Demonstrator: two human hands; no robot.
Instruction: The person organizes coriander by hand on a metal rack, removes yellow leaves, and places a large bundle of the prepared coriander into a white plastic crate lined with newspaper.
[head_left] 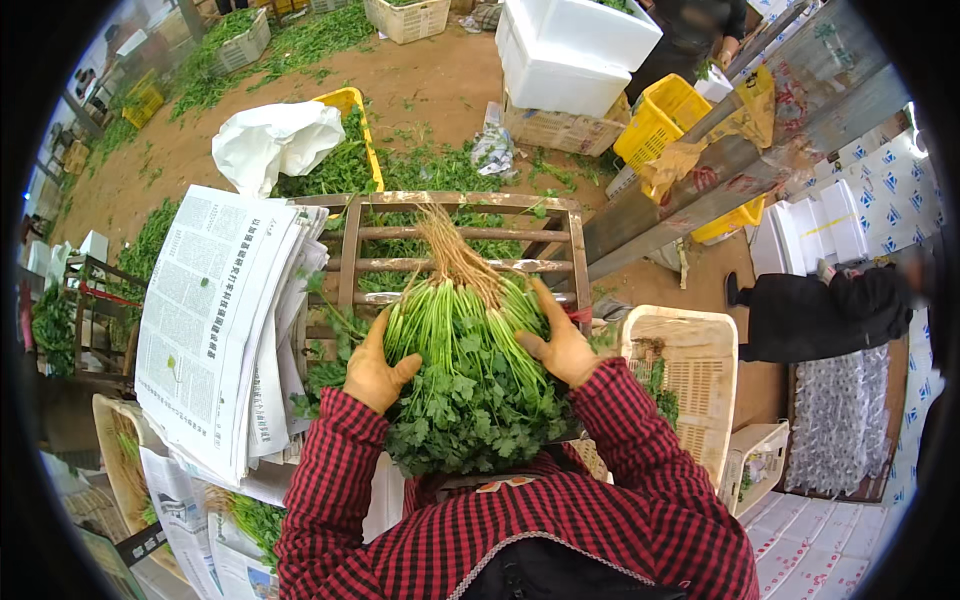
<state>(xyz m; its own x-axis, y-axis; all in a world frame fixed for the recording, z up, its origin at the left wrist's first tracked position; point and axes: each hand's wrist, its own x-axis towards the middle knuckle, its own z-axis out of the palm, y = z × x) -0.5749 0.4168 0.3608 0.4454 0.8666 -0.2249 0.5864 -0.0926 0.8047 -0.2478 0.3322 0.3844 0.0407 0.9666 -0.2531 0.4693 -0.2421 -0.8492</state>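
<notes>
A big bunch of cilantro (470, 370) lies over a rusty metal rack (348, 250) in front of me. Its pale roots point away, and the dark green leaves spread toward my body. Against the left side of the stems presses my left hand (378, 368), thumb over the leaves. My right hand (562, 345) cups the right side, fingers reaching up along the stems near the roots. Between them the two hands grip the bunch. A thick stack of newspapers (215, 320) sits just left of the rack, with loose green sprigs beside it.
A cream plastic crate (690, 385) stands close on my right. Beyond the rack are a yellow crate (358, 110) of greens, a white sack (275, 145) and stacked white foam boxes (575, 55). A metal post (740, 150) slants up at right. A person in dark clothes (825, 315) is farther right.
</notes>
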